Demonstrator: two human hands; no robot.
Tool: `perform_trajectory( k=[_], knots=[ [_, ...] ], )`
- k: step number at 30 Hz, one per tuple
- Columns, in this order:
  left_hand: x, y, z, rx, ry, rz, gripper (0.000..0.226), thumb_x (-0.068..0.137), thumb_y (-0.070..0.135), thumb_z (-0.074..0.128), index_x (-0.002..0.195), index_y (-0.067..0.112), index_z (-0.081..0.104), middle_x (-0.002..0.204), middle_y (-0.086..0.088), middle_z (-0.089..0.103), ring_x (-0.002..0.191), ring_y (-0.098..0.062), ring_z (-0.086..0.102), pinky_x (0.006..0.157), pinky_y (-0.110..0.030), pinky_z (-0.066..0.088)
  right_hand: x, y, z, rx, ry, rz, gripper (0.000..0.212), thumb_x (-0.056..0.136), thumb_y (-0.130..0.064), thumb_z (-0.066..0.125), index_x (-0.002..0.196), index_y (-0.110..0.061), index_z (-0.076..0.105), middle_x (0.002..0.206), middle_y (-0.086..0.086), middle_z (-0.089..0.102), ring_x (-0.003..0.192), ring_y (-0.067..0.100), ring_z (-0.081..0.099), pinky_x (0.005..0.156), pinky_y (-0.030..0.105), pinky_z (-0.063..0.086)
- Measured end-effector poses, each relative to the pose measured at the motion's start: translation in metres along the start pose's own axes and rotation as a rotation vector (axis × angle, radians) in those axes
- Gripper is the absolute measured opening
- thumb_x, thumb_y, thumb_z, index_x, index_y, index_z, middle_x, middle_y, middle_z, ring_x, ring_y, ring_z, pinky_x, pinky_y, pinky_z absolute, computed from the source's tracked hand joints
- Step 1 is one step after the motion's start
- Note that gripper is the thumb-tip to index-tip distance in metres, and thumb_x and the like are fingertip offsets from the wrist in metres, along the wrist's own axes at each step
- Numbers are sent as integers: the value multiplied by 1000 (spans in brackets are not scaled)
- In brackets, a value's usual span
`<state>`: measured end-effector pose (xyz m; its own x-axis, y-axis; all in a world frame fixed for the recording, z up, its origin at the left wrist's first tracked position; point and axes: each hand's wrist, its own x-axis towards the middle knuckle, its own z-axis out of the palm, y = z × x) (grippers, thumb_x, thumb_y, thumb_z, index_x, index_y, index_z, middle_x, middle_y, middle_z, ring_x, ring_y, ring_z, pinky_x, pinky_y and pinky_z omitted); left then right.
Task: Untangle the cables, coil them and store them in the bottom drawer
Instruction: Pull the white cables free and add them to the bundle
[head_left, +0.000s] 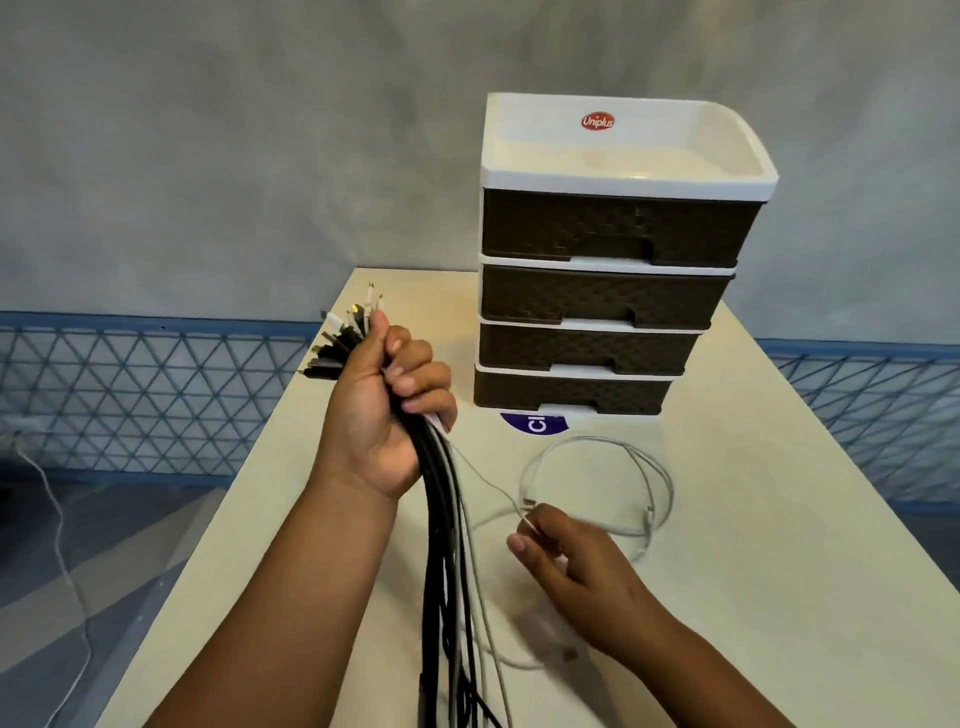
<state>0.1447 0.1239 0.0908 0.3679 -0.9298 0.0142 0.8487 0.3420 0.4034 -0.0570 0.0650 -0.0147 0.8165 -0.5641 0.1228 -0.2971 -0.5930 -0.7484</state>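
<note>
My left hand (387, 410) grips a bundle of black and white cables (444, 561) above the table, with several plugs sticking out above my fist and the strands hanging down toward the near edge. My right hand (569, 556) pinches the end of a thin white cable (660, 483) that lies in a loose coil on the table in front of the drawer unit. A white and brown drawer unit (608, 270) stands at the back of the table. Its bottom drawer (566, 392) is closed, like the drawers above it.
The cream table (779, 571) ends in edges left and right, with a grey floor below. A blue round sticker (535, 423) lies under the drawer unit's front. A blue lattice railing (130, 389) and grey wall stand behind. A white cord (57, 519) trails on the floor at left.
</note>
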Motion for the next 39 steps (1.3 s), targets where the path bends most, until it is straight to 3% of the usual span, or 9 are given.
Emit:
perform_trajectory(
  k=[4,7,9,13,17,21,27,34,39],
  knots=[
    [4,24,-5,-41,-194,-42,49,104,45,36,68,16,50,48,3,39,40,-5,31,40,-16,30,1,69,-30,-467,119,-19,19,92,-28,56,75,-20,59,73,-4,57,72,19,54,65,33,42],
    [8,43,-14,-134,-297,-91,47,105,42,37,72,12,51,50,-1,41,45,-8,31,43,-20,31,8,105,-69,-651,293,52,6,80,-7,69,78,-12,71,81,8,65,80,34,59,73,34,39],
    [9,50,-19,-162,-326,-108,46,105,41,37,72,12,51,51,-2,40,46,-9,31,44,-22,31,13,105,-94,-677,415,190,5,86,-9,69,84,-8,73,84,13,63,81,35,56,71,35,38],
    [10,47,-16,-57,-229,-41,47,104,42,38,67,16,49,47,4,35,42,-5,27,39,-18,30,32,65,-124,-273,448,475,44,103,-40,36,101,-8,66,89,8,65,76,24,57,74,35,45],
    [8,41,-3,96,-77,59,46,102,46,40,63,22,44,44,6,32,35,-4,29,35,-13,25,45,17,-135,274,546,349,37,102,-41,39,99,-15,66,89,8,68,84,27,67,74,38,54],
    [7,39,3,124,-53,59,43,101,46,41,65,23,45,44,7,33,35,-4,29,36,-12,22,52,-29,-154,243,633,6,23,98,-41,51,97,-25,67,88,1,71,81,23,72,73,36,56],
    [7,35,4,156,-81,11,43,102,46,38,66,23,43,43,6,32,34,-5,29,36,-13,23,52,-87,-175,293,710,-287,13,99,-23,57,100,-17,69,83,1,74,74,24,74,71,34,60],
    [5,37,5,174,-107,-52,44,101,46,41,64,23,44,43,6,30,34,-5,27,37,-13,20,32,-86,-163,285,607,-220,19,95,-14,61,110,-5,68,94,10,75,81,22,75,73,26,58],
    [-1,29,11,172,-180,-140,48,102,48,40,61,23,42,41,6,32,35,-5,23,37,-14,21,11,-73,-140,192,401,-10,21,93,-15,61,112,-17,70,103,2,75,87,16,75,79,29,58]
  ],
)
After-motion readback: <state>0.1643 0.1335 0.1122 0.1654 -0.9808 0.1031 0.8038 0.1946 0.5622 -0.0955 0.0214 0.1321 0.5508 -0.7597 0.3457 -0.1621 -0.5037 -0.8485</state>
